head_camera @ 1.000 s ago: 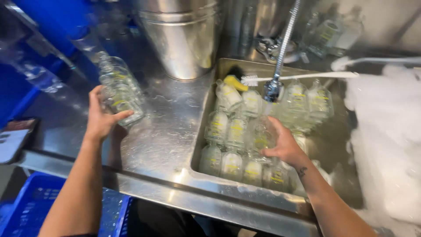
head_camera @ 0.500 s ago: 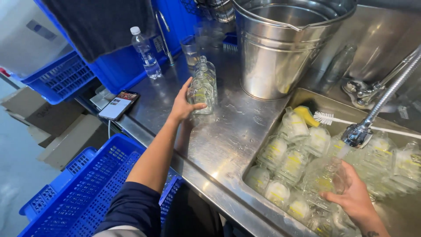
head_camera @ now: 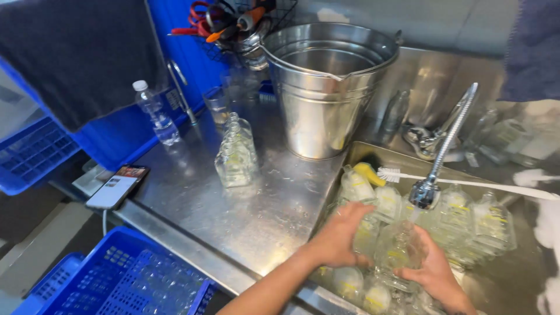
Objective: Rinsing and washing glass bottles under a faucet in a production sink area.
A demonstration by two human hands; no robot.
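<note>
A clear glass bottle (head_camera: 399,252) sits upright in the sink (head_camera: 513,274), just under the faucet head (head_camera: 426,193). Both hands cup it: the left hand (head_camera: 344,236) curls around its left side, the right hand (head_camera: 434,269) wraps the lower right, seemingly from beneath. More bottles crowd the sink around it. On the steel desk (head_camera: 262,204) stand other glass bottles (head_camera: 236,153), a metal bucket (head_camera: 326,87) and a phone (head_camera: 118,185).

Clear glass bottle (head_camera: 399,251) with yellow label stood roughly upright under tap, near right, in sink among other bottles.
</note>
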